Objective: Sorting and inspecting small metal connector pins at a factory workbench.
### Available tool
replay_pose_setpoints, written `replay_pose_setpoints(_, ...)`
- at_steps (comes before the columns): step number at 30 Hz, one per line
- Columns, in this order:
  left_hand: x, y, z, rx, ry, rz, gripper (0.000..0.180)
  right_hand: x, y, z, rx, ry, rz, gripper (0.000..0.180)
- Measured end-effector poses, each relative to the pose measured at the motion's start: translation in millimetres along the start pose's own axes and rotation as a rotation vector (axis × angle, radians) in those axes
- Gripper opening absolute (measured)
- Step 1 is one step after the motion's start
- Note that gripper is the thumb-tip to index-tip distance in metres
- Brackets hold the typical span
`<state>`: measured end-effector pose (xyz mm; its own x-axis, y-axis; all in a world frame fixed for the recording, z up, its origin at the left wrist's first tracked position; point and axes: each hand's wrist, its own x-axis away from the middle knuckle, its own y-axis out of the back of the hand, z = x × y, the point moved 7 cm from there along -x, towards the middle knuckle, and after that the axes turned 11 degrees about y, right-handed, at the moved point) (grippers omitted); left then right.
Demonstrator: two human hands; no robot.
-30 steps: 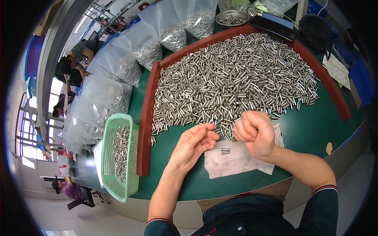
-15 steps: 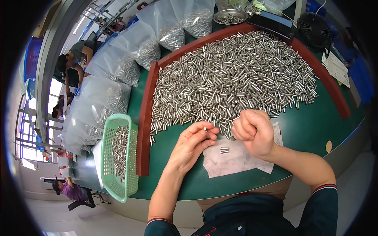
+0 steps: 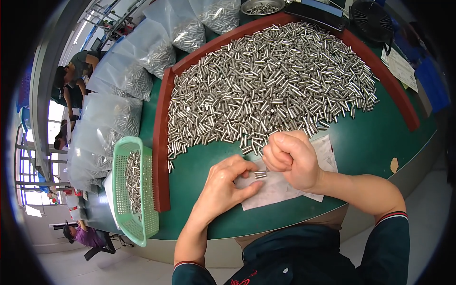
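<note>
Short shiny metal pins form a wide heap [image 3: 275,80] on the green table in front of me. A few more pins [image 3: 260,175] lie side by side on a stained whitish cloth [image 3: 266,197]. My left hand [image 3: 221,187] is beside these pins, its thumb and fingers apart, with no pin visible between them. Just right of it, my right hand [image 3: 294,159] is curled into a fist above the cloth, at the heap's near edge. Whatever that fist holds, if anything, is hidden by the fingers.
A dark red wooden border [image 3: 162,142] rims the heap. Left of it stands a green plastic basket [image 3: 151,199] with pins inside. Clear bags of pins [image 3: 126,111] line the far left. A metal bowl [image 3: 262,7], a phone-like black device [image 3: 316,15] and a black fan [image 3: 373,21] sit behind.
My left hand has lowered to the cloth and its fingers have spread; the pin seen in it before no longer shows there. My right fist stays closed. The whole view has shifted slightly.
</note>
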<state>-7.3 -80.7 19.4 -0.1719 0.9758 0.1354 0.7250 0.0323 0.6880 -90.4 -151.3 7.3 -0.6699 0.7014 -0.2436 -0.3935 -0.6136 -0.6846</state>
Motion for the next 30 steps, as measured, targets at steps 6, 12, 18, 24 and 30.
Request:
replay_pose_setpoints(6,1,-10,-2,-0.118,-0.039,-0.064,0.012,0,0,-2,0.008,-0.017,0.006,0.040)
replay_pose_setpoints(12,0,-11,4,-0.074,0.041,-0.109,0.011,-2,5,-4,-0.016,-0.044,0.000,0.040)
replay_pose_setpoints(18,1,-10,9,-0.064,0.073,-0.103,0.010,-1,4,-10,-0.048,-0.081,-0.016,0.039)
replay_pose_setpoints(24,0,-9,8,-0.059,0.080,-0.100,0.011,-2,4,-8,-0.049,-0.078,-0.011,0.039)
replay_pose_setpoints(30,1,-8,9,-0.054,0.098,-0.098,0.011,-1,2,-8,-0.037,-0.063,0.010,0.038)
